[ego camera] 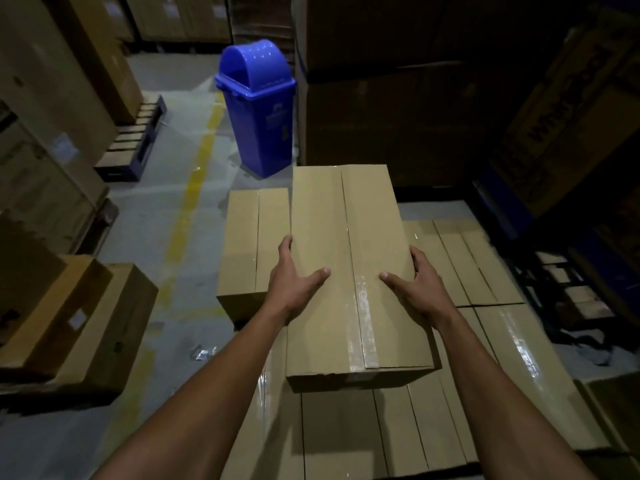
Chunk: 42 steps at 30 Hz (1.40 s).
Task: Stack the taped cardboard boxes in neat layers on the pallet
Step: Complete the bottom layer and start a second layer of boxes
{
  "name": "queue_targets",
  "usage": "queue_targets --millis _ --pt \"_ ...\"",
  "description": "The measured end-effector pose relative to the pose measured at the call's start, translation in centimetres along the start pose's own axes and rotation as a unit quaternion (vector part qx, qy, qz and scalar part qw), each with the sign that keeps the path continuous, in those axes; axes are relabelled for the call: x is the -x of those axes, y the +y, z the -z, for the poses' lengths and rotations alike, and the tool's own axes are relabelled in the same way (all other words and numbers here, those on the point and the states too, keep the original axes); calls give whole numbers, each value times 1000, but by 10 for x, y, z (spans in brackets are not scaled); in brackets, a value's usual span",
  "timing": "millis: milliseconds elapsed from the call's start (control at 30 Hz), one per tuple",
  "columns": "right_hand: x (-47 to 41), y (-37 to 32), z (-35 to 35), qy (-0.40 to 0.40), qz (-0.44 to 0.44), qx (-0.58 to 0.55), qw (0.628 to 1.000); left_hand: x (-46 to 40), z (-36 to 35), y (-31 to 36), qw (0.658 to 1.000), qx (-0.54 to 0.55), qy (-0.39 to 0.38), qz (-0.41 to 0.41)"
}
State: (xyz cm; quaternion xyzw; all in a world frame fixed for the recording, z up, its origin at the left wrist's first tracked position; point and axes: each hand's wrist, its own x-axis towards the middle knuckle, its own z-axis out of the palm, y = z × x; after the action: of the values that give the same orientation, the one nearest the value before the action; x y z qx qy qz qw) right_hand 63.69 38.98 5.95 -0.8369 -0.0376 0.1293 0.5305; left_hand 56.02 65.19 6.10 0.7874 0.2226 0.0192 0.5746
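A long taped cardboard box (346, 237) is held between both hands above a layer of taped boxes (485, 358). My left hand (294, 282) clasps its left side, thumb lying on the top face. My right hand (415, 285) clasps the right side in the same way. Clear tape runs down the box's centre seam. Another taped box (249, 251) sits on the layer just to the left, touching or nearly touching the held one. The pallet underneath is hidden by the boxes.
A blue swing-lid bin (258, 105) stands on the floor beyond the stack. A yellow floor line (194, 199) runs left of it. Large cartons (398, 98) rise behind and right. A lower carton (86, 323) and a loaded pallet (135, 140) are at the left.
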Motion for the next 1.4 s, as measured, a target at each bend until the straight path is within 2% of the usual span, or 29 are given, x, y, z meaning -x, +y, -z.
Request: queue_targets --millis 300,600,900,1100,1233,1300,1400 --pt "-81 32 -8 -30 -10 5 999 -73 -29 -17 999 -31 13 30" --pt "-214 112 -40 -67 21 40 997 -196 -76 -91 997 -42 44 38" --pt "-327 182 -79 -80 41 29 996 -295 -111 -147 990 -123 64 19" --pt "-363 218 -109 -86 19 36 995 -351 -109 -187 983 -180 42 18" --pt "-377 252 -133 -94 0 52 994 -367 -99 -213 968 -249 -9 31" --pt "-367 260 -146 -93 -9 68 993 -364 -98 -231 956 -289 -39 12" --pt "-345 271 -161 -42 -41 89 994 -346 -95 -257 938 -339 -58 -41"
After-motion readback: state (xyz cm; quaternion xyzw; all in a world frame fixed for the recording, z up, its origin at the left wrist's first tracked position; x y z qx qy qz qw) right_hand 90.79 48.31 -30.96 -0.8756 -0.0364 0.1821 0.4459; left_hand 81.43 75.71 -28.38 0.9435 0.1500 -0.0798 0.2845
